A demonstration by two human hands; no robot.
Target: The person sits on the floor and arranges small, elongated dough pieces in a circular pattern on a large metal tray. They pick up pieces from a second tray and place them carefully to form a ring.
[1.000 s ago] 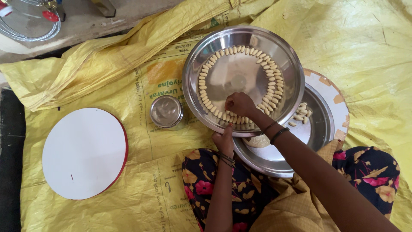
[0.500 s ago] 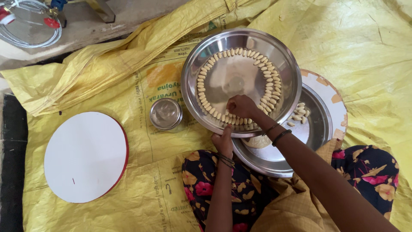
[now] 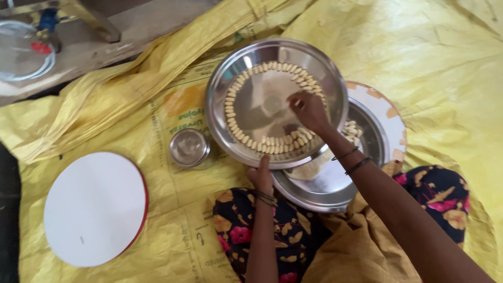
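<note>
A large steel plate (image 3: 220, 99) rests tilted over a second steel plate (image 3: 335, 194) on a yellow plastic sheet. Small pale dough pieces (image 3: 230, 118) lie in a ring around its inside. My left hand (image 3: 262, 175) grips the near rim of the large plate. My right hand (image 3: 309, 110) reaches into the plate at the right side of the ring, fingertips pinched over the pieces. More pale pieces (image 3: 351, 130) and a lump of dough (image 3: 309, 170) lie on the lower plate.
A small steel bowl (image 3: 189, 147) stands left of the plates. A white round board with a red edge (image 3: 94, 207) lies at the lower left. A white patterned disc (image 3: 390, 120) lies under the lower plate. A glass lid (image 3: 23, 52) sits top left.
My right hand has moved from the near side of the ring up to the right side of the plate. The view has shifted closer. My left hand stays on the rim.
</note>
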